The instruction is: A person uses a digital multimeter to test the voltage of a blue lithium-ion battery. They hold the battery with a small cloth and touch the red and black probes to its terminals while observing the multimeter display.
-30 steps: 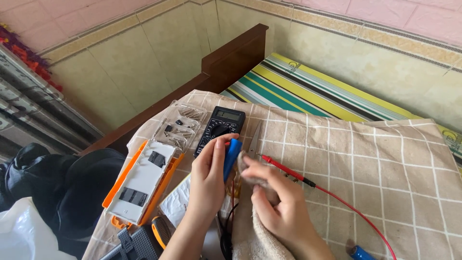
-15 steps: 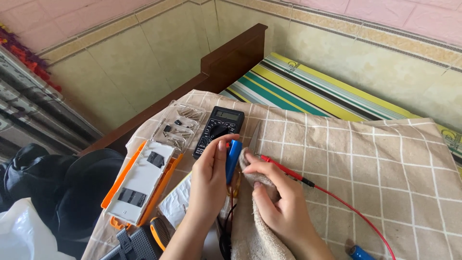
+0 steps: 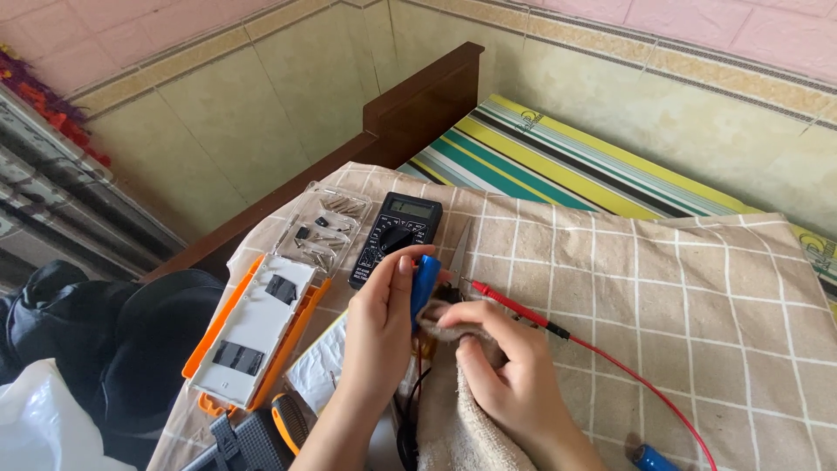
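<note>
My left hand (image 3: pixel 381 323) holds a small blue cylinder-shaped cell (image 3: pixel 424 283) upright between thumb and fingers. My right hand (image 3: pixel 510 379) presses a beige towel (image 3: pixel 453 419) against the side of that blue cell, fingers bunched in the cloth. A black multimeter (image 3: pixel 397 237) lies just beyond the hands on the checked cloth (image 3: pixel 663 296). Its red probe (image 3: pixel 514 307) lies to the right of my right hand, with a red lead (image 3: pixel 645 384) trailing toward the lower right.
An orange and white open case (image 3: pixel 257 327) lies left of my left hand. A clear plastic tray of small parts (image 3: pixel 327 227) sits behind it. A screwdriver handle (image 3: pixel 288 423) and black tool (image 3: pixel 240 445) lie at the bottom. Another blue cell (image 3: pixel 652 458) lies bottom right. Striped mattress (image 3: pixel 558 166) behind.
My right hand with the towel has shifted slightly along the blue cell; the left hand keeps its hold. Nothing else has moved.
</note>
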